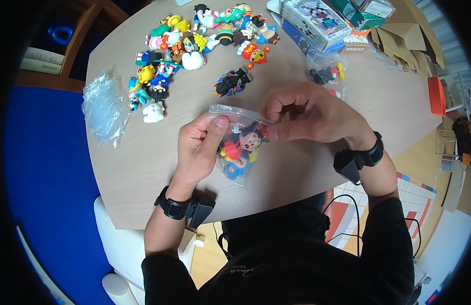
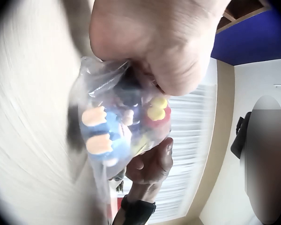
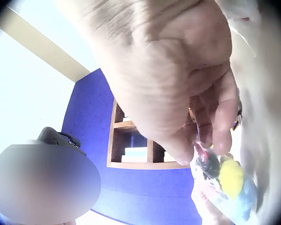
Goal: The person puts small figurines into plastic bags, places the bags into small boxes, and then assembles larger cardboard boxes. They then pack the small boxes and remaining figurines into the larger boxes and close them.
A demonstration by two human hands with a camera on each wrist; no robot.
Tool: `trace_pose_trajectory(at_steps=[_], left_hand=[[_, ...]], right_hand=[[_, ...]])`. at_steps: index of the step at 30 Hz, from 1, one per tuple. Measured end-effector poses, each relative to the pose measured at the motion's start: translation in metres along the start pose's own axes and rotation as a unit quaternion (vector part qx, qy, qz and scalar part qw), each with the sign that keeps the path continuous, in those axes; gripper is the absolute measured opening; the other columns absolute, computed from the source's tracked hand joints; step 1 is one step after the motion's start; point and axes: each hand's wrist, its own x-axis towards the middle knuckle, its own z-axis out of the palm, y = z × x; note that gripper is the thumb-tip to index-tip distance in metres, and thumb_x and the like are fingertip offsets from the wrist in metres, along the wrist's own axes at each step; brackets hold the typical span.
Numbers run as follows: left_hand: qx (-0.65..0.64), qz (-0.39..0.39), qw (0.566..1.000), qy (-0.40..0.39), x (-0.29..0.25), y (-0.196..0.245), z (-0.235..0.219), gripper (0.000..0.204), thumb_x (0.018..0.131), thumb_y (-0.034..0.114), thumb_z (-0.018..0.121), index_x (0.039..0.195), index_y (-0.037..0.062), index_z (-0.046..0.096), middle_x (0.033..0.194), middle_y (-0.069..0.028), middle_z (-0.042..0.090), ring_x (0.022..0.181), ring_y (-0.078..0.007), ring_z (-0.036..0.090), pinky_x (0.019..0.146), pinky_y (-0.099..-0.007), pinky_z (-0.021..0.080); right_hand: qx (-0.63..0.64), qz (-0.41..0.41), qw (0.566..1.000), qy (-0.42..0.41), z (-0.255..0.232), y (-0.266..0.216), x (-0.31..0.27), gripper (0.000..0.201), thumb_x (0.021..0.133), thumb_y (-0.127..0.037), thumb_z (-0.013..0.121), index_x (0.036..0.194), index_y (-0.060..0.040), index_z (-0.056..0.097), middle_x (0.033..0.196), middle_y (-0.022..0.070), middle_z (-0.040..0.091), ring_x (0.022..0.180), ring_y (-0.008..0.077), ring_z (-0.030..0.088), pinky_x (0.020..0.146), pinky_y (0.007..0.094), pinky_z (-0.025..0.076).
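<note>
In the head view a clear zip bag (image 1: 230, 111) is held up over the near part of the table. A figurine in a red dress (image 1: 244, 144) and a blue figurine (image 1: 236, 168) show through its plastic. My left hand (image 1: 198, 150) grips the bag's left side, thumb on the front. At the upper right corner my right hand (image 1: 309, 114) pinches the bag between thumb and fingers. The left wrist view shows the blue figurine's pale feet (image 2: 97, 144) pressed against the plastic. From the right wrist, a yellow part (image 3: 232, 179) appears below my fingertips.
Several toy figurines (image 1: 193, 60) cluster at the far side of the table (image 1: 159, 168). A dark figurine (image 1: 233, 82) lies just beyond the bag. Crumpled plastic bags (image 1: 104, 109) rest at left. Another bagged figurine (image 1: 324, 75), boxes (image 1: 314, 23) and cardboard (image 1: 403, 46) are at right.
</note>
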Motion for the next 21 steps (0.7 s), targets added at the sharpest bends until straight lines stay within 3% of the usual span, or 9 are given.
trace_pose_trajectory(at_steps=[5, 11, 14, 17, 20, 21], left_hand=[[0.026, -0.009, 1.000, 0.006, -0.002, 0.001, 0.002, 0.030, 0.103, 0.023, 0.049, 0.108, -0.0014, 0.066, 0.093, -0.0032, 0.069, 0.083, -0.0065, 0.061, 0.076, -0.0221, 0.050], [0.055, -0.017, 0.998, -0.007, -0.004, 0.000, 0.004, 0.030, 0.104, 0.024, 0.048, 0.103, -0.0003, 0.065, 0.089, -0.0017, 0.068, 0.079, -0.0052, 0.058, 0.072, -0.0218, 0.049], [0.051, -0.017, 0.999, -0.002, -0.004, 0.000, 0.003, 0.030, 0.104, 0.024, 0.047, 0.103, 0.0002, 0.065, 0.088, -0.0014, 0.068, 0.078, -0.0048, 0.057, 0.071, -0.0216, 0.048], [0.064, -0.009, 0.998, 0.018, -0.003, -0.002, 0.000, 0.029, 0.104, 0.023, 0.047, 0.104, 0.0004, 0.065, 0.089, -0.0013, 0.068, 0.078, -0.0046, 0.057, 0.071, -0.0213, 0.048], [0.079, 0.010, 0.996, 0.049, 0.000, -0.005, 0.004, 0.029, 0.104, 0.023, 0.047, 0.104, 0.0004, 0.065, 0.091, -0.0014, 0.068, 0.079, -0.0045, 0.056, 0.072, -0.0210, 0.047], [0.085, 0.005, 0.995, 0.049, 0.000, -0.006, 0.003, 0.029, 0.104, 0.023, 0.047, 0.104, 0.0004, 0.065, 0.091, -0.0015, 0.068, 0.080, -0.0045, 0.056, 0.072, -0.0210, 0.047]], right_hand=[[-0.039, -0.044, 0.998, -0.001, -0.002, -0.001, -0.001, 0.017, 0.082, -0.009, 0.077, 0.084, -0.0022, 0.062, 0.093, 0.0006, 0.057, 0.072, 0.0044, 0.053, 0.060, 0.0196, 0.042], [0.080, 0.094, 0.988, -0.089, -0.004, -0.004, -0.002, 0.016, 0.086, -0.011, 0.073, 0.082, -0.0007, 0.061, 0.094, 0.0004, 0.053, 0.072, 0.0072, 0.054, 0.061, 0.0205, 0.044], [0.059, 0.087, 0.993, -0.059, -0.001, -0.007, -0.004, 0.013, 0.086, -0.009, 0.071, 0.083, -0.0005, 0.061, 0.089, 0.0005, 0.053, 0.072, 0.0072, 0.055, 0.062, 0.0210, 0.044], [-0.113, -0.035, 0.993, 0.002, 0.000, -0.013, -0.005, 0.010, 0.085, -0.007, 0.070, 0.085, -0.0010, 0.062, 0.086, 0.0012, 0.054, 0.072, 0.0076, 0.056, 0.061, 0.0216, 0.044], [-0.271, -0.084, 0.954, 0.098, 0.000, -0.011, -0.007, 0.008, 0.085, -0.006, 0.069, 0.085, -0.0021, 0.062, 0.085, 0.0018, 0.056, 0.072, 0.0078, 0.056, 0.059, 0.0226, 0.043], [-0.257, -0.099, 0.957, 0.094, 0.000, -0.011, -0.007, 0.008, 0.085, -0.006, 0.070, 0.086, -0.0024, 0.063, 0.086, 0.0019, 0.057, 0.072, 0.0080, 0.056, 0.058, 0.0226, 0.043]])
